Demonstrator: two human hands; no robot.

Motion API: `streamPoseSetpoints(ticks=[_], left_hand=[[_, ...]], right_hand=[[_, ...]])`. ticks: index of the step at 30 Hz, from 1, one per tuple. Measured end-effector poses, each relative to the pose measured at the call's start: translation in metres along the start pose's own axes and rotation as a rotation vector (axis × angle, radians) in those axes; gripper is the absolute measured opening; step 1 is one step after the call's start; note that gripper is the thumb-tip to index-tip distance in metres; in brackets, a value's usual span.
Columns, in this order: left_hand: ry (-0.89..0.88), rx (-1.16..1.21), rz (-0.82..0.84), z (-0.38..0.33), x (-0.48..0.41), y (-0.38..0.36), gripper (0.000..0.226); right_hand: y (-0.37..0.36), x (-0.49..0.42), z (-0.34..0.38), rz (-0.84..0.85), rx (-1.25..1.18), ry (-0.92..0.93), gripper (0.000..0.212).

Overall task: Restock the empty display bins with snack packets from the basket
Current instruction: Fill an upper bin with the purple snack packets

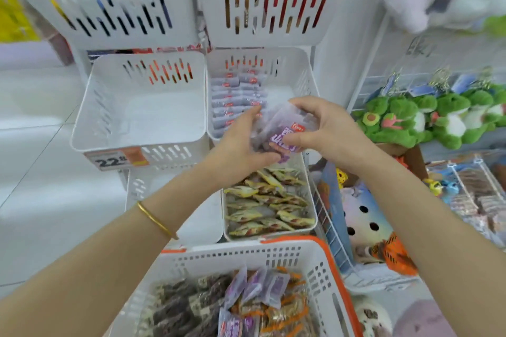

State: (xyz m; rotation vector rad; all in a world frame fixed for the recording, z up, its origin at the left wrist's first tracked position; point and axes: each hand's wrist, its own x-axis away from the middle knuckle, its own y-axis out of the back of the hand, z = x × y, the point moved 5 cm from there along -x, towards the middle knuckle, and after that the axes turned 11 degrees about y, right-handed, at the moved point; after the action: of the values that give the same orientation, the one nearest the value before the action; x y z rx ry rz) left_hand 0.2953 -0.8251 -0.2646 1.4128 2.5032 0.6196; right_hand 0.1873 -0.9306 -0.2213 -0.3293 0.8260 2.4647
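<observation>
My left hand (pixel 241 142) and my right hand (pixel 323 128) together hold a small stack of purple snack packets (pixel 282 131) above the front rim of the right middle bin (pixel 301 74). That bin holds two rows of the same purple packets (pixel 238 98) along its left side. The left middle bin (pixel 109 107) is bare inside. Below, a lower bin (pixel 310 194) holds yellow packets (pixel 268 200). The white basket with orange trim (pixel 246 257) at the bottom holds dark, purple and orange packets (pixel 246 298).
Two upper bins (pixel 123 8) with plush toys stand above. A price tag reading 22 (pixel 115 160) hangs on the left middle bin. Green plush toys (pixel 427 117) and wire racks (pixel 334 232) of goods crowd the right. White floor tiles (pixel 41 172) lie to the left.
</observation>
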Motion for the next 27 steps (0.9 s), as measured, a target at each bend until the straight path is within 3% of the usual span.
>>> streamPoseSetpoints(ticks=[4,6,9,13,19,23,27], left_hand=[[-0.07,-0.447,-0.241,-0.006,-0.056,0.022,0.063],[-0.085,-0.603,-0.225,0.003,-0.083,0.024,0.052],[-0.107,-0.836,-0.113,0.027,-0.116,0.013,0.047],[-0.064,-1.021,-0.029,0.05,-0.128,0.0,0.043],[-0.077,-0.965,-0.056,0.057,-0.128,0.0,0.041],[-0.089,-0.936,-0.085,0.057,-0.127,0.001,0.039],[-0.065,-0.918,-0.096,0.055,-0.12,0.001,0.039]], right_hand=[[0.027,-0.047,-0.026,-0.165,0.435,0.147,0.049],[0.028,-0.068,-0.049,-0.14,0.595,0.167,0.047],[0.016,-0.087,-0.094,-0.013,0.755,0.055,0.046],[-0.006,-0.096,-0.131,0.182,0.799,-0.028,0.044],[-0.018,-0.094,-0.146,0.472,0.562,-0.209,0.04],[-0.02,-0.092,-0.142,0.705,0.615,-0.29,0.045],[-0.022,-0.085,-0.146,0.707,0.656,-0.294,0.046]])
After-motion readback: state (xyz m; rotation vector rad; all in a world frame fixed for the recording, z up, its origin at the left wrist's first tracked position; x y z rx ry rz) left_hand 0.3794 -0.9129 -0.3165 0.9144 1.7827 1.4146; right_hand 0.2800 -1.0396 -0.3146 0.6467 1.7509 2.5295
